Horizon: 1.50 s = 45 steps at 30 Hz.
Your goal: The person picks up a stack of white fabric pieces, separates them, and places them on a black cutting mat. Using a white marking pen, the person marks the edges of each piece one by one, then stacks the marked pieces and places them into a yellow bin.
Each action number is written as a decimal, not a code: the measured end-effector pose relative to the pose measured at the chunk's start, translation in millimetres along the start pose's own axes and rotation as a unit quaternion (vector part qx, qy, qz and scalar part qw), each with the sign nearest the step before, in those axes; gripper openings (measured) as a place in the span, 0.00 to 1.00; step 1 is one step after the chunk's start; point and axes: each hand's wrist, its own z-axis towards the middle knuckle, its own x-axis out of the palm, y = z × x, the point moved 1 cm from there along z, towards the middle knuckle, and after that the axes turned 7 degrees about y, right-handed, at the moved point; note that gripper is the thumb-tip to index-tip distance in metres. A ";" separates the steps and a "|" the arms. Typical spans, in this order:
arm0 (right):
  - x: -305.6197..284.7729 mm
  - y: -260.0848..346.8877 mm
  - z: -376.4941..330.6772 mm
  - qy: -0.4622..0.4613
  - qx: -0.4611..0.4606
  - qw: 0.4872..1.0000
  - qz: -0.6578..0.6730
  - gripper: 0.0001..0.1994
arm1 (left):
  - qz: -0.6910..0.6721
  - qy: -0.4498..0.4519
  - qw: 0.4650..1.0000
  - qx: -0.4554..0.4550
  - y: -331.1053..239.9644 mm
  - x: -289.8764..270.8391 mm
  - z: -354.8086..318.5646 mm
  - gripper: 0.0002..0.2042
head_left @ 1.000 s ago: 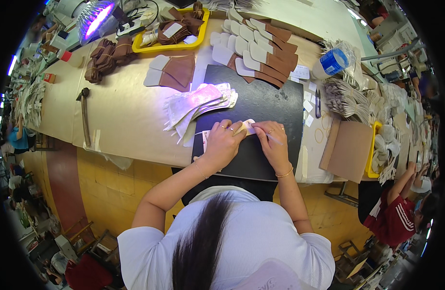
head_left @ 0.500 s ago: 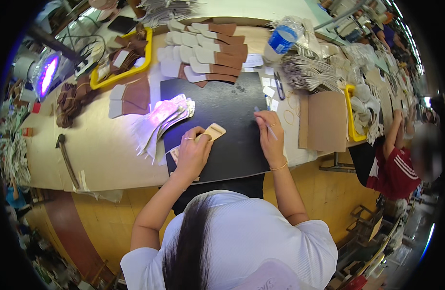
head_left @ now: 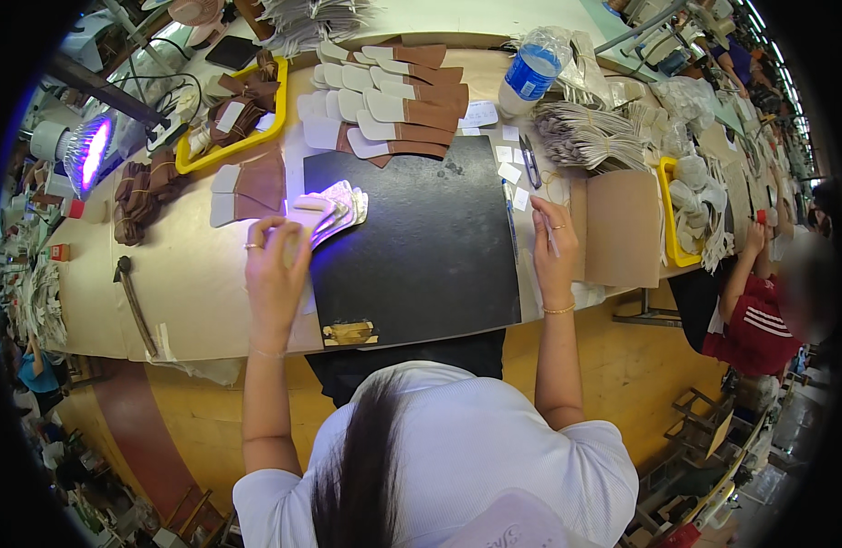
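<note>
My left hand [head_left: 276, 274] is at the left edge of the black mat [head_left: 421, 247]. Its fingers pinch a pale, strap-shaped piece [head_left: 306, 216] over a fanned stack of whitish pieces [head_left: 345, 205] lit violet by a lamp. Whether the pinched piece rests on the stack, I cannot tell. Beyond the mat's right edge, my right hand [head_left: 555, 251] is closed around a thin pale stick [head_left: 554, 243], mostly hidden by the fingers. Several brown-and-white flat pieces [head_left: 402, 105] lie in overlapping rows at the mat's far edge; more brown-and-white pieces [head_left: 247, 190] lie left of the stack.
A glowing lamp [head_left: 90, 155] and a yellow tray [head_left: 229, 151] stand at left, a hammer [head_left: 134, 301] nearer. On the right are a blue-labelled bottle [head_left: 530, 75], small snips [head_left: 529, 163], a cardboard piece [head_left: 622, 228] and a yellow bin [head_left: 667, 215]. A co-worker [head_left: 754, 310] sits at far right.
My left hand has carried the pale piece from the mat's middle leftward to the lit stack. My right hand has moved right, off the mat, with the stick.
</note>
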 end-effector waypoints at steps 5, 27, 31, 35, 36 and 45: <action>9.6 15.4 -1.8 -0.003 0.021 0.998 0.063 0.10 | 0.016 -0.009 1.000 0.013 14.1 6.3 6.5 0.09; -27.0 39.9 -70.1 0.273 0.267 0.886 0.261 0.09 | -0.074 0.147 0.880 0.445 -76.6 83.9 -19.9 0.14; -121.9 11.2 -138.5 0.212 0.386 0.848 0.296 0.09 | -0.118 0.130 0.909 0.378 -69.2 103.9 -24.8 0.20; -178.5 -2.2 -216.7 -0.030 0.490 0.843 0.222 0.11 | -0.154 0.176 0.902 0.364 -72.6 114.0 -31.8 0.19; -181.1 -7.0 -226.4 -0.094 0.491 0.844 0.195 0.11 | -0.157 0.182 0.902 0.360 -73.0 115.5 -31.4 0.18; -109.6 -62.1 -179.6 -0.328 0.406 0.827 0.206 0.12 | -0.166 0.177 0.912 0.332 -72.8 116.0 -27.5 0.13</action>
